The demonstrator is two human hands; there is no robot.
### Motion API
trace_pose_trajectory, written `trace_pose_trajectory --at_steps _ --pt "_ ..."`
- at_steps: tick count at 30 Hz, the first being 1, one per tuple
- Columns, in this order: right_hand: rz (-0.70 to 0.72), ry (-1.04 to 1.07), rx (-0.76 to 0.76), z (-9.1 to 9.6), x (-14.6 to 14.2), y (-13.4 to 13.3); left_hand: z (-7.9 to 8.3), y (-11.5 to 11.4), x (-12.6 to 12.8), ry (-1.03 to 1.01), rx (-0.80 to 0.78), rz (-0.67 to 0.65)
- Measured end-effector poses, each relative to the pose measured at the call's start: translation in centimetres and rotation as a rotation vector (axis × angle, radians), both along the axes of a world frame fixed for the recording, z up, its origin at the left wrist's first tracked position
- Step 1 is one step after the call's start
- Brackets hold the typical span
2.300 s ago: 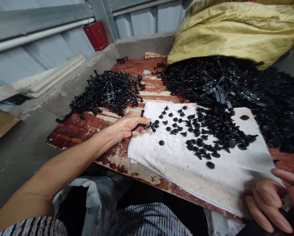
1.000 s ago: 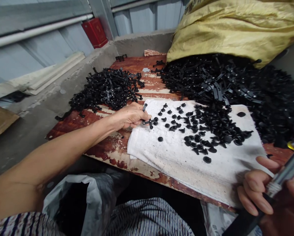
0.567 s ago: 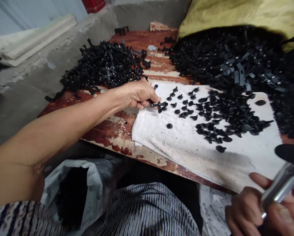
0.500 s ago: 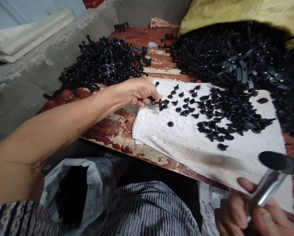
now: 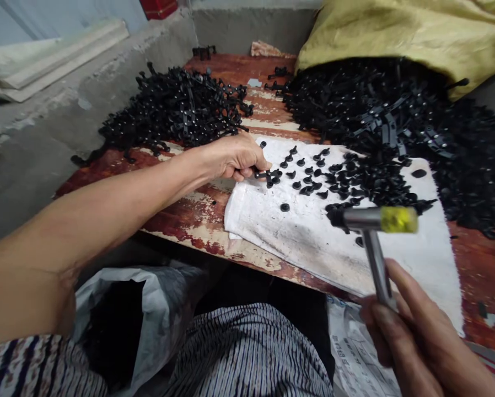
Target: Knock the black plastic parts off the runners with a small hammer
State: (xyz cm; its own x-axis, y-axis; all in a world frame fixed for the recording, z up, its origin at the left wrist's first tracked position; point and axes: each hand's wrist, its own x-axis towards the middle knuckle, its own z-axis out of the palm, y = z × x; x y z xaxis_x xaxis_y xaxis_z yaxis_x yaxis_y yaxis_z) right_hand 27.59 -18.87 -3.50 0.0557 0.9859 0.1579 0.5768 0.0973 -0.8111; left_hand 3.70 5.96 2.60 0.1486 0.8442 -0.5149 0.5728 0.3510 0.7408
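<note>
In the view from the head-worn camera, a worker's left hand (image 5: 244, 157) pinches a small black plastic part with branching arms (image 5: 269, 178) at the near left edge of a folded white terry cloth (image 5: 268, 223). The thumb and fingers close on one side of it, apparently to steady it while the other arms stay exposed, reaching toward the small pieces beside them. The right hand (image 5: 421, 325) wraps around the metal handle of a small hammer with a silver head, a dark face and a yellow face (image 5: 380, 219). Its head hangs over the cloth, well apart from the pinched part, with the dark face toward that side; the fingers sit low on the handle, probably for a free swing.

The cloth likely cushions the small black disc-shaped pieces with stems (image 5: 285, 207), loose near the left hand and crowded into a pile farther right. The hammer head hides some of them. Behind the left wrist rises a heap of jointed black parts (image 5: 177, 110); a larger black heap (image 5: 346, 105) spreads below a yellow woven sack (image 5: 400, 33). All rest on a worn red-brown wooden board (image 5: 173, 223). A whitish plastic bag with dark contents (image 5: 148, 320) stands below the board's edge.
</note>
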Motion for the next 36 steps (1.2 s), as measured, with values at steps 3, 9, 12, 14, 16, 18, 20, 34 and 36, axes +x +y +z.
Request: trace_pose_trajectory --at_steps 3,9,12,14,16,18,20,34,36 --pt "0.176 -0.258 0.152 1.5 -0.4 4.4 0.4 -0.5 0.2 0.008 0.008 0.015" --pt "0.306 -0.343 0.359 3.4 -2.0 9.9 0.2 -1.5 0.3 -0.070 0.008 0.078" --pt "0.312 -0.341 0.370 3.5 -2.3 10.6 0.0 -1.5 0.1 -0.100 -0.020 0.083" --pt "0.317 -0.347 0.371 3.5 -2.4 10.7 -0.1 -1.5 0.1 -0.102 -0.022 0.087" --pt "0.314 -0.365 0.380 3.5 -2.4 10.8 -0.2 -1.3 0.0 -0.103 -0.016 0.090" --pt "0.299 -0.389 0.403 3.2 -2.3 11.0 -0.2 -1.2 0.0 -0.095 -0.016 0.086" --pt "0.305 -0.426 0.402 2.6 -2.1 11.4 -0.3 -1.2 0.0 -0.086 -0.008 0.083" --pt "0.298 -0.322 0.390 3.7 -2.9 11.0 -0.2 -0.5 -0.4 -0.138 -0.069 0.036" --pt "0.322 -0.336 0.381 3.2 -2.8 11.2 -0.3 -0.1 -0.5 -0.134 -0.069 0.024"
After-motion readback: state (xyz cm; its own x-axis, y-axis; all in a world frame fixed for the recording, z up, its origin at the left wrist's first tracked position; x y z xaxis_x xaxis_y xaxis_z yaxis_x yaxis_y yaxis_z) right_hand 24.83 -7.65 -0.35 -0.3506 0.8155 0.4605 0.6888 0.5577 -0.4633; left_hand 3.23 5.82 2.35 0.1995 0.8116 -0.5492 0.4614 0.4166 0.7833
